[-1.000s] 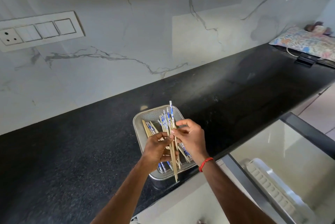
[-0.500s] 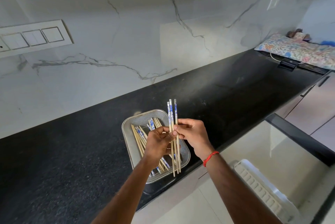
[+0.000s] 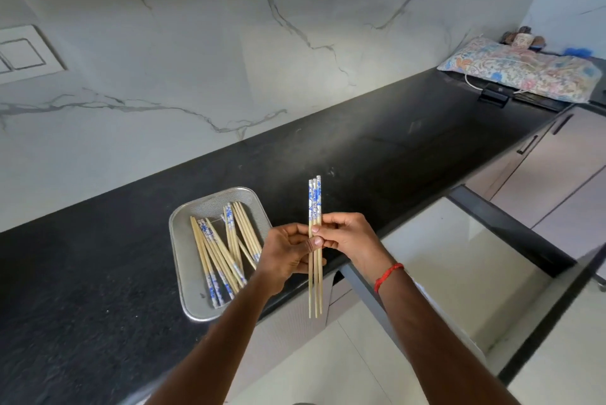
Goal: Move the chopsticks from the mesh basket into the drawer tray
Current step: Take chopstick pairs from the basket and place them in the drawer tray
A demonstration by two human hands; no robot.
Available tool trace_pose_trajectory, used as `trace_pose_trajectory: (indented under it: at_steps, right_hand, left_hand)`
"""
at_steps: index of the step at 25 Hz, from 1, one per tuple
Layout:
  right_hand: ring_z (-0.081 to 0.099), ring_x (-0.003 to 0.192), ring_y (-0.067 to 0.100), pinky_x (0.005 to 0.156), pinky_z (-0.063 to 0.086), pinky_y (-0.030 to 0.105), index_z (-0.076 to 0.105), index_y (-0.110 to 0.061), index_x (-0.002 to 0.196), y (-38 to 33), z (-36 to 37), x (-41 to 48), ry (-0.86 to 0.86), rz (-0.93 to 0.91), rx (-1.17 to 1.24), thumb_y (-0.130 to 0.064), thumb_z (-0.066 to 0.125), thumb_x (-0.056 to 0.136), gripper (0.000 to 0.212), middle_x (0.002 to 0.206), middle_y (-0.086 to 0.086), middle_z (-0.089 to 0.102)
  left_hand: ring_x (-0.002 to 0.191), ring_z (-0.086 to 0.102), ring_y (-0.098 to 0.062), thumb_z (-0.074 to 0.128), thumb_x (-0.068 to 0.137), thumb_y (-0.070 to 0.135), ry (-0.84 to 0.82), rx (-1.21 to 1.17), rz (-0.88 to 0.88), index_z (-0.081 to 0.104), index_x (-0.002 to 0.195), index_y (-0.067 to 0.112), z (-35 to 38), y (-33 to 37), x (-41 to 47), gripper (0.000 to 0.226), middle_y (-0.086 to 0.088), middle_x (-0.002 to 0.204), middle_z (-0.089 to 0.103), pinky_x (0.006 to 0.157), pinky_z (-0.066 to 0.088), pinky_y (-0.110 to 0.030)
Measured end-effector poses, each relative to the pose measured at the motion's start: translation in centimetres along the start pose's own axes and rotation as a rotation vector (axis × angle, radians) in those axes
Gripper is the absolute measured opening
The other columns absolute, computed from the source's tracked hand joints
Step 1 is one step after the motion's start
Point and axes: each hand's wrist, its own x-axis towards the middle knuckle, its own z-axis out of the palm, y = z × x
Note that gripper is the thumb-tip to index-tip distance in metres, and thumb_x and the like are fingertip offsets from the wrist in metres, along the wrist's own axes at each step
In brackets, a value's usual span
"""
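Note:
A silver mesh basket (image 3: 210, 204) rests on the black counter near its front edge. Several wooden chopsticks with blue-and-white ends (image 3: 219, 252) lie loose inside it. Three more chopsticks (image 3: 314, 201) stand upright in a tight bunch, right of the basket and over the counter's front edge. My left hand (image 3: 285, 253) and my right hand (image 3: 351, 237) both pinch this bunch near its middle, blue ends up. The open drawer (image 3: 459, 267) lies below on the right; my right forearm hides most of the white tray in it.
The black counter (image 3: 98, 267) runs along a marble wall. A floral cloth bundle (image 3: 521, 71) and a black clip sit at the counter's far right end. The drawer's dark front (image 3: 511, 227) juts out at the right. A switch plate (image 3: 23, 53) is on the wall at the left.
Both hands lifted three chopsticks out of the basket and carried them right, past the counter edge. The bunch is now straight and even. The view shifted right.

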Motion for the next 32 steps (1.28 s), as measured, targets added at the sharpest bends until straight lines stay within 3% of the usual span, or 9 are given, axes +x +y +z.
trace_pose_trajectory:
  at_steps: [7,12,18,24,27,32]
  right_hand:
    - [0.073,0.1,0.019,0.088,0.06,0.034,0.076,-0.015,0.109,3.0,-7.5,-2.8,-0.036,0.061,-0.043,-0.013,0.074,0.086,0.023,0.103,0.001,0.077]
    - [0.07,0.107,0.026,0.094,0.057,0.041,0.073,-0.011,0.115,4.0,-11.7,-4.1,-0.034,0.128,-0.034,-0.012,0.075,0.086,0.029,0.109,0.009,0.075]
    - [0.072,0.098,0.033,0.09,0.059,0.046,0.075,-0.007,0.11,5.5,-13.7,-5.7,0.095,0.199,-0.067,-0.015,0.074,0.087,0.024,0.101,0.016,0.076]
    - [0.069,0.101,0.043,0.094,0.056,0.054,0.071,0.004,0.111,6.7,-16.0,-6.0,0.09,0.218,-0.036,-0.005,0.069,0.089,0.024,0.103,0.026,0.072]
    - [0.072,0.096,0.038,0.091,0.058,0.052,0.071,0.004,0.109,7.0,-16.8,-5.6,0.089,0.193,-0.097,-0.004,0.07,0.088,0.022,0.101,0.022,0.074]
    - [0.076,0.088,0.027,0.082,0.062,0.041,0.073,-0.004,0.106,8.3,-18.1,-5.0,0.12,0.134,-0.243,-0.008,0.07,0.088,0.018,0.094,0.013,0.077]
  left_hand:
    - [0.072,0.079,-0.025,0.08,0.083,0.008,-0.05,0.126,-0.038,0.072,0.103,0.007,7.0,-1.7,0.4,0.022,-0.015,0.09,0.08,0.06,0.065,-0.034]
    - [0.074,0.079,-0.031,0.081,0.081,0.005,-0.027,0.165,-0.056,0.071,0.104,0.004,11.1,-3.1,0.8,0.025,-0.016,0.09,0.08,0.07,0.066,-0.049]
    - [0.067,0.078,-0.032,0.086,0.077,0.008,0.021,0.255,-0.092,0.05,0.105,0.024,14.7,-4.6,1.6,0.048,-0.009,0.078,0.08,0.06,0.066,-0.044]
    - [0.066,0.078,-0.029,0.087,0.077,0.007,-0.023,0.282,-0.13,0.048,0.107,0.026,16.5,-6.1,2.7,0.054,-0.014,0.077,0.079,0.057,0.065,-0.042]
    - [0.071,0.079,-0.029,0.088,0.075,0.007,0.001,0.26,-0.136,0.049,0.11,0.031,17.6,-7.0,3.2,0.058,-0.015,0.081,0.078,0.059,0.066,-0.046]
    - [0.074,0.078,-0.026,0.091,0.073,0.024,0.032,0.376,-0.198,0.044,0.133,0.032,19.2,-9.3,3.5,0.076,-0.01,0.089,0.073,0.051,0.062,-0.03]
